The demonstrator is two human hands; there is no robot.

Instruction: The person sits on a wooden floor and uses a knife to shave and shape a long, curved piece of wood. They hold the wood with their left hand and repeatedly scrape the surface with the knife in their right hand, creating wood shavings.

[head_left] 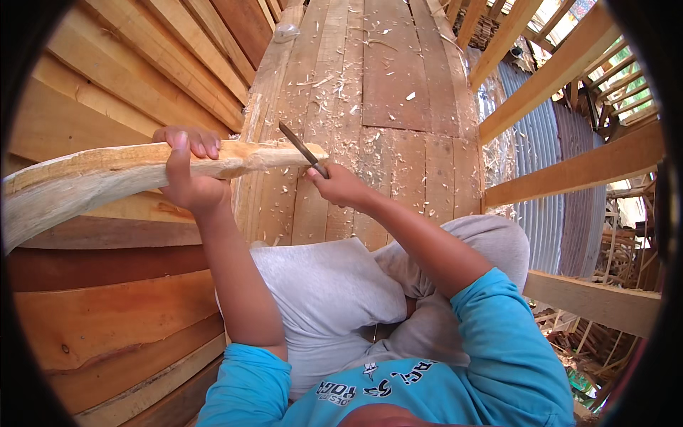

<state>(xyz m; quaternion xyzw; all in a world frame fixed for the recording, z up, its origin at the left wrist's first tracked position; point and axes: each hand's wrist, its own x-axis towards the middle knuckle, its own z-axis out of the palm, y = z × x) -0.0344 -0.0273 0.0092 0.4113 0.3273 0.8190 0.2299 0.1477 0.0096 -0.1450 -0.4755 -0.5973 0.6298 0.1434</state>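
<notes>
A long curved piece of pale wood (92, 167) reaches in from the left rim and narrows to a thin carved end over the floor. My left hand (191, 167) is closed round it just before the narrow part, with the thumb on the near side and the fingers over the far side. My right hand (340, 186) grips a knife (297, 144) with a dark, narrow blade. The blade slants up and to the left across the wood's thin end; whether it touches the wood I cannot tell. The knife's handle is mostly hidden in my fist.
Wood shavings lie over the plank floor (398, 167). Stacked boards (121, 299) line the left side. On the right are wooden railing bars (569, 171), with corrugated metal sheets (537, 156) beyond them. My legs (327, 285) are folded close below the hands.
</notes>
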